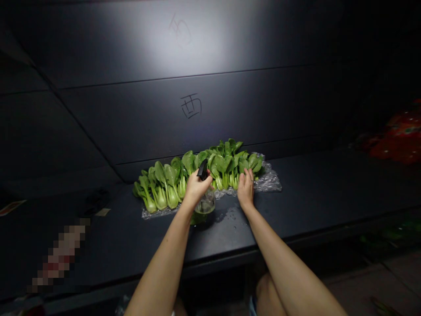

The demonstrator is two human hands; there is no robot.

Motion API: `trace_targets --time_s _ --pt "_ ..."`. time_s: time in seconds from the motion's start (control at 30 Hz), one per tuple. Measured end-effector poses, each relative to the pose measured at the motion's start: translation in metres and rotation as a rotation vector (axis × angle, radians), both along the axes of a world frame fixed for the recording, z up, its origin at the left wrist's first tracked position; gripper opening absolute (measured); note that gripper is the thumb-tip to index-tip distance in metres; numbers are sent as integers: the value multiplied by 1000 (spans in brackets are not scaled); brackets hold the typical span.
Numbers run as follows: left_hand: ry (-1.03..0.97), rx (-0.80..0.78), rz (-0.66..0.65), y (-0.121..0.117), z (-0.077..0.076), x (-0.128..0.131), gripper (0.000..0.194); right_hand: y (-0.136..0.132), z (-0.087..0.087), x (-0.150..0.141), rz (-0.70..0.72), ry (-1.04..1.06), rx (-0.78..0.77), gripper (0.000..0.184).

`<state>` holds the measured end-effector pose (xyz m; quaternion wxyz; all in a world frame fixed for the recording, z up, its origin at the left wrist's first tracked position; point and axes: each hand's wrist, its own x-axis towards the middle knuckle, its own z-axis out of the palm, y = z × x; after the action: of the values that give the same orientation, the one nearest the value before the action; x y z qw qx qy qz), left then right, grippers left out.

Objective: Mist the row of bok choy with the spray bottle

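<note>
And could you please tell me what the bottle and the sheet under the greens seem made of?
Bottle: probably clear, smooth plastic; it looks see-through, though glass is possible. Sheet: likely thin, glossy plastic film, given its crinkles and bright glints.

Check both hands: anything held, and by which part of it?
Left hand holds the clear spray bottle around its neck, just below the black spray head. Right hand is at the leafy greens; can't tell whether it holds any.

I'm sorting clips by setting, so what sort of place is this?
Probably a vegetable stall or market counter, though I can't be sure: leafy green vegetables are lined up on clear plastic along a dark counter, and the left hand holds a spray bottle.
</note>
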<state>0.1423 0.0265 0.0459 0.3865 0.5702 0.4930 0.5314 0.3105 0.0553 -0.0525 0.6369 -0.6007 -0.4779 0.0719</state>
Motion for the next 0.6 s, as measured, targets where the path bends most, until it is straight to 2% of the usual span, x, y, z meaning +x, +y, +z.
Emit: trace_targets --time_s 0.6 --pt "71 -33 -72 -3 -14 0 19 2 -2 3 6 7 31 65"
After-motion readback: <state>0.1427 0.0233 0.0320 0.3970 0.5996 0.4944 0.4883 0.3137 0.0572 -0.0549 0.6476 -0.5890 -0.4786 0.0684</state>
